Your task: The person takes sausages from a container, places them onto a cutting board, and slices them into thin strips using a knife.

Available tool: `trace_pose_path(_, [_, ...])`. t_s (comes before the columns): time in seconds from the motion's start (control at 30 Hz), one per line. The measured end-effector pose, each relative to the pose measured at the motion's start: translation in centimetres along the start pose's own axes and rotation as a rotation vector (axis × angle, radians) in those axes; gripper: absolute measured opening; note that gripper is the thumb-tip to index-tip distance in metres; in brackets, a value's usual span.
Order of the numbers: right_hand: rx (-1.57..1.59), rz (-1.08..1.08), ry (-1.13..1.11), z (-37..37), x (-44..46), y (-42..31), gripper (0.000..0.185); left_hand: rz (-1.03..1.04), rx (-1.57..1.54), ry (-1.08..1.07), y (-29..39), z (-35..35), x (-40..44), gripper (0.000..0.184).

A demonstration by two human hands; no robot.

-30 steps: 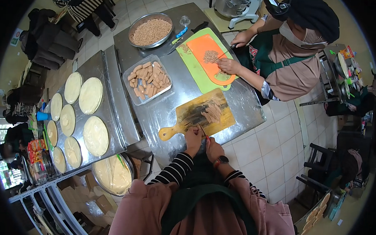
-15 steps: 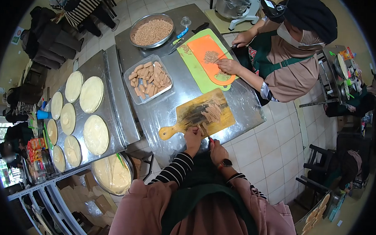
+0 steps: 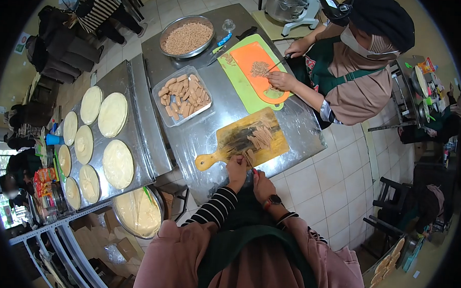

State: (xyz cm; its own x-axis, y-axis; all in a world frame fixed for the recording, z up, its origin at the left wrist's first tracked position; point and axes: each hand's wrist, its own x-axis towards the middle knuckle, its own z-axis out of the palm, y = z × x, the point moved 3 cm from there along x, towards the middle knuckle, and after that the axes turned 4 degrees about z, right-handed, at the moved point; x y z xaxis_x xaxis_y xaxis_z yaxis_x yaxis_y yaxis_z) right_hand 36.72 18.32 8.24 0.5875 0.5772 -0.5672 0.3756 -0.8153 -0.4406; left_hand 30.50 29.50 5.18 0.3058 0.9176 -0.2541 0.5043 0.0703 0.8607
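A wooden cutting board (image 3: 226, 131) with a rounded handle lies at the near edge of the metal table. Thin brown sausage strips (image 3: 261, 137) are heaped on its right half. At the board's near edge my left hand (image 3: 236, 169) is closed, its fingertips pinching a brown sausage piece (image 3: 249, 156) against the wood. My right hand (image 3: 263, 187) grips a knife (image 3: 255, 171) with a red handle, its thin blade by the sausage piece and the left fingertips. Beyond the board, a clear plastic tub (image 3: 176, 123) holds many cut sausage pieces (image 3: 185, 91).
Across the corner, a co-worker (image 3: 344, 82) cuts on an orange board (image 3: 243, 55) atop a green board (image 3: 231, 83). A steel bowl (image 3: 206, 49) of diced brown bits stands at the back. Left, several dough rounds (image 3: 118, 164) lie on another metal table (image 3: 139, 136).
My right hand has shifted slightly up and left, bringing the knife blade to the sausage piece. My left hand stays nearly in place. The co-worker's knife has tilted over the diced bits.
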Motion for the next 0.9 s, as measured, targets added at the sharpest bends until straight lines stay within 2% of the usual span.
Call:
trace_pose_path(0.6, [-0.02, -0.009, -0.038, 0.2, 2.4, -1.1, 0.034, 0.049, -0.007, -0.014, -0.6, 0.2, 0.6, 0.012])
trace_pose_path(0.83, [-0.066, 0.02, -0.061, 0.3, 0.3, 1.4, 0.032, -0.002, -0.052, -0.025, -1.5, 0.7, 0.6, 0.012])
trace_pose_path(0.9, [-0.094, -0.025, 0.03, -0.1, 0.0, 1.6, 0.032, -0.023, -0.079, -0.023, -1.3, 0.5, 0.5, 0.012])
